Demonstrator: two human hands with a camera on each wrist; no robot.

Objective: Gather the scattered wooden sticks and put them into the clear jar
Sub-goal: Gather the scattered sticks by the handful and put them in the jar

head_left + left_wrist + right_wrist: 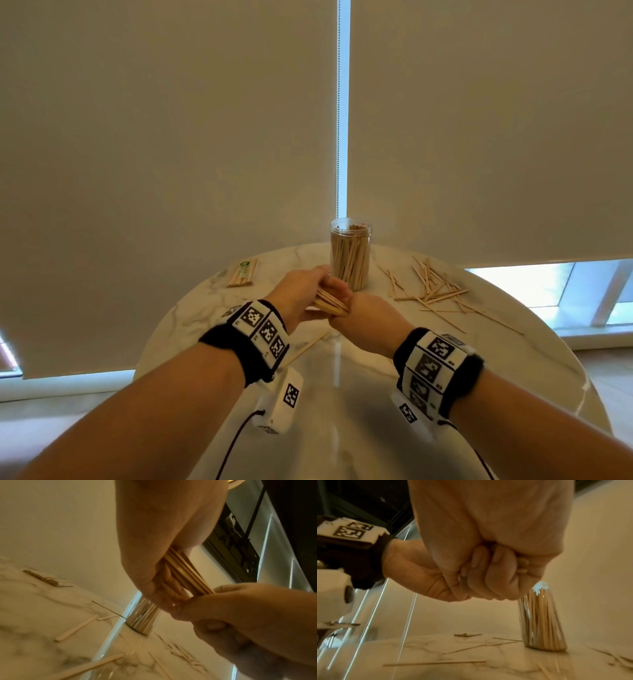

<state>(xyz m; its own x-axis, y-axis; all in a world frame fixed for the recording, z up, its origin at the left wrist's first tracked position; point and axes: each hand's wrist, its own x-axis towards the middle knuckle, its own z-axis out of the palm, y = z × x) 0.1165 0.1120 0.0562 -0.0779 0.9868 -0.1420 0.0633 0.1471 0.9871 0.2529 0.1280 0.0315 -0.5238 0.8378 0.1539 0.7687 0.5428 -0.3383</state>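
Observation:
Both hands meet above the middle of the table, just in front of the clear jar (350, 255). They hold one bundle of wooden sticks (330, 301) between them. My left hand (305, 291) wraps its fingers round the bundle (185, 574) from the left. My right hand (356, 308) grips the other end in a closed fist (488, 568). The jar (541, 622) stands upright, open-topped and packed with sticks. Several loose sticks (431, 287) lie scattered to the right of the jar. One more stick (308, 346) lies on the table under my left wrist.
A wrapped packet of sticks (243, 273) lies at the back left of the round marble table (342, 394). Drawn roller blinds hang close behind the table's far edge. A few thin sticks (435, 662) lie on the marble in front of the jar.

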